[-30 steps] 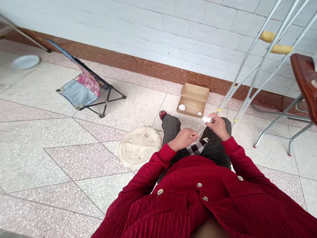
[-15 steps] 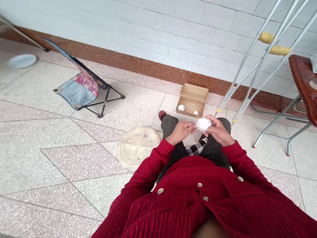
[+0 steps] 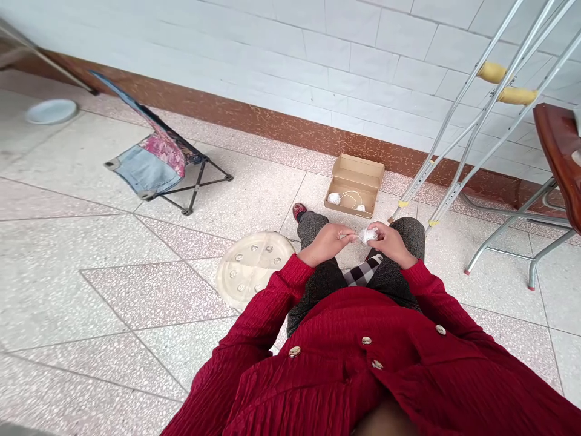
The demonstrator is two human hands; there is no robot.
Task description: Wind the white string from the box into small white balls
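Between my knees, my right hand is closed around a small white ball of yarn. My left hand pinches a white strand just to the left of that ball, with fingertips close to it. On the floor ahead lies an open cardboard box. Inside it are a white yarn ball at the left and a smaller white piece at the right, with a loop of thread between them.
A round cream mat with cut holes lies left of my legs. Further left stands a folding chair, and a pale basin lies beyond it. Crutches lean on the wall at right, beside a brown metal-legged stool.
The yarn ball has turned and now sits lower inside my right hand, whose fingers have wrapped further over it. My left hand keeps its pinch beside it. The view has shifted slightly.
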